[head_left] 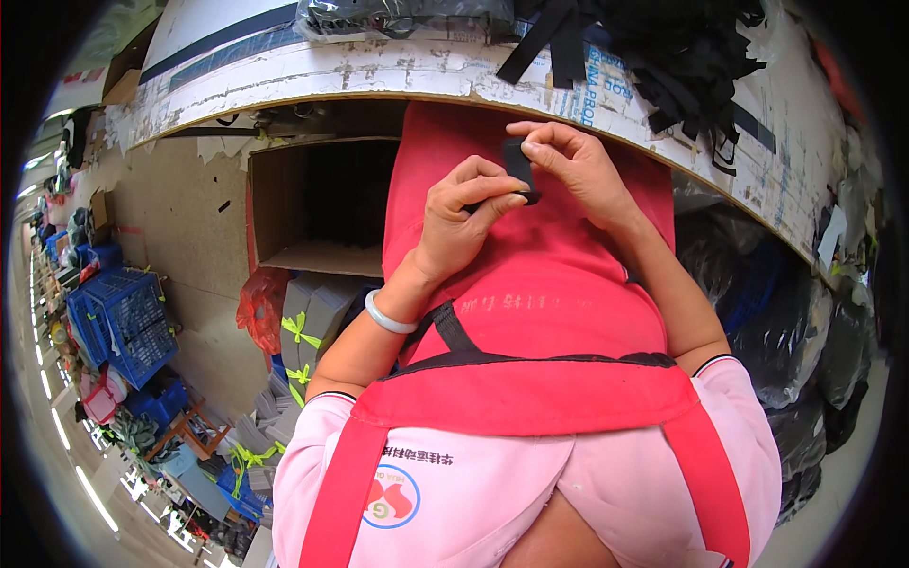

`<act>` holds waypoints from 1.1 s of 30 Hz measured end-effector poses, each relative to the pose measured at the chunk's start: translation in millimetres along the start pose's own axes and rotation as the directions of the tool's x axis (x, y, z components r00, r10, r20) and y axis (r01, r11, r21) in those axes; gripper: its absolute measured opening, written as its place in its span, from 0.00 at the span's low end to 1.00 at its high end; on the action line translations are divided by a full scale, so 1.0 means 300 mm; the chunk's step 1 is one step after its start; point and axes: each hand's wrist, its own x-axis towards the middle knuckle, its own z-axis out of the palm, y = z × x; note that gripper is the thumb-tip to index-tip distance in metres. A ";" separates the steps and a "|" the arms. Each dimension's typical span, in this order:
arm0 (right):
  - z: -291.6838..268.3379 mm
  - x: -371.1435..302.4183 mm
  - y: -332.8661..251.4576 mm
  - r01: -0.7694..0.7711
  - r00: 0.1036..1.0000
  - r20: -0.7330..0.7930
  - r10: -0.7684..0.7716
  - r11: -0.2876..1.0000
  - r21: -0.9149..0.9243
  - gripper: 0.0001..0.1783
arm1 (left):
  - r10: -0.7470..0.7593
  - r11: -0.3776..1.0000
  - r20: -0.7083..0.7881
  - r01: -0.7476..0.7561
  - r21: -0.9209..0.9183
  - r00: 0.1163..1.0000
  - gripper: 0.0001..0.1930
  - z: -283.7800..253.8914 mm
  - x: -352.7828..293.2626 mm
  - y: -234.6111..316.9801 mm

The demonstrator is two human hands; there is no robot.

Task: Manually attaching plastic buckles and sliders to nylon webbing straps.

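A short black fabric strap (518, 163) is stretched between my two hands, above my lap and the red apron (540, 303). My left hand (466, 208) pinches its lower end between thumb and fingers, where part of the strap folds over. At the upper end, my right hand (575, 168) grips it between thumb and forefinger. On the table ahead lies a loose heap of similar black straps (686, 57), some hanging over the edge near my right hand.
The worn white table (407, 71) curves across the front, with a plastic-wrapped black bundle (402, 17) on it. Under it stands an open cardboard box (322, 260). Bagged black goods (786, 322) lie at right; a red bag (263, 308) and blue crates (123, 317) are at left.
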 end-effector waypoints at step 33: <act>0.007 -0.002 0.010 -0.113 0.990 -0.080 0.120 0.990 0.087 0.09 | 0.060 0.996 -0.043 -0.057 0.069 0.997 0.08 0.012 -0.030 -0.008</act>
